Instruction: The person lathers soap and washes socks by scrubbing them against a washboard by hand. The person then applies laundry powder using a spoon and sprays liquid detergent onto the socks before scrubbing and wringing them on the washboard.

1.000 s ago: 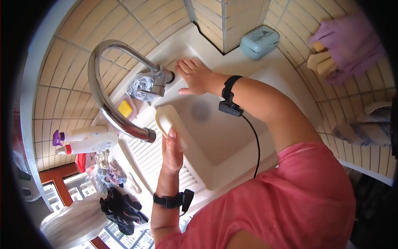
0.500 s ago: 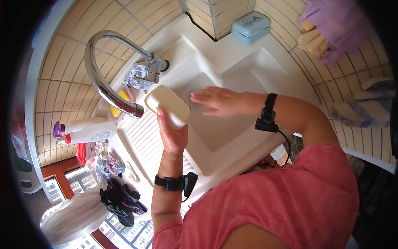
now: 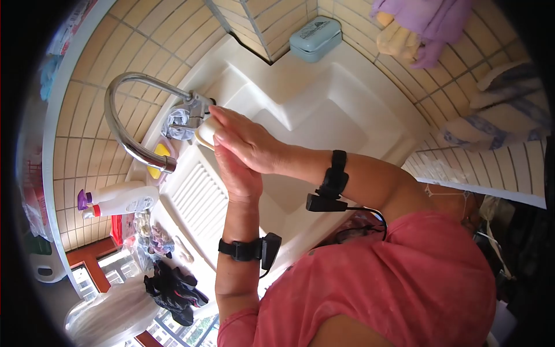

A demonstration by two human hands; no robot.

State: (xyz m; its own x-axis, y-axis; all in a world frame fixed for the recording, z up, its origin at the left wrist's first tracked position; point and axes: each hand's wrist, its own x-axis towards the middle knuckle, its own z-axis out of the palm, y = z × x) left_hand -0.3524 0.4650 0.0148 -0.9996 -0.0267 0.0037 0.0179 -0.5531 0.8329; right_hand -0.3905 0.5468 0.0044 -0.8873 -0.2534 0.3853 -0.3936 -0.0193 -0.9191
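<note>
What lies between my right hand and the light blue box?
In the head view, only the bare surface of the white sink lies between your right hand and the light blue box; no object stands there.

You can read no text: dark print on the far blue box, left bottle's label illegible.

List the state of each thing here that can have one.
Cream rounded-rectangular object: held, partly covered by hands.
Left hand: closed around the object.
Right hand: laid over the object, palm hidden.
Curved chrome tap: no water seen running.
Light-blue plastic box: lid closed.
White plastic bottle with purple top: top on.
Purple cloth: hanging.
</note>
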